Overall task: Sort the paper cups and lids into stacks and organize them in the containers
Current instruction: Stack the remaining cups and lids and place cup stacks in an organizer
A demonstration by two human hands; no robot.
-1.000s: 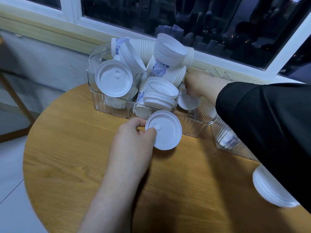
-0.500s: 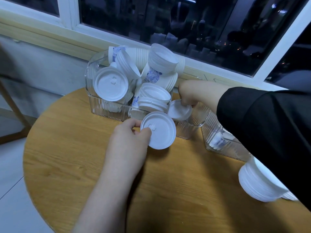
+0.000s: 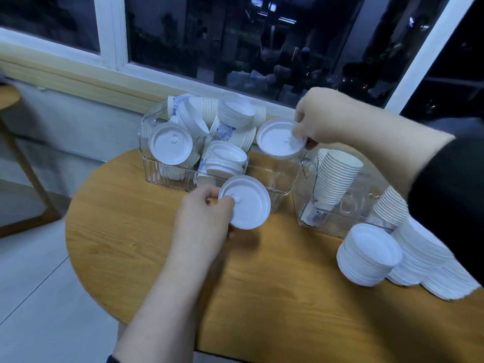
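Two bare hands and forearms of a person are seen. The left hand (image 3: 203,221) is uncovered, and its forearm is bare almost to the bottom edge of the view, where a small dark piece of cloth is noticed. The right hand (image 3: 318,120) is also uncovered. On the right arm a black sleeve (image 3: 450,184) is worn; it is loose and pushed up. No ring or watch is seen.

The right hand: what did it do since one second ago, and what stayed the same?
The right hand took hold of a lid deep in the clear container and lifted it above the rim. The left hand still pinches its own lid in front of the container.
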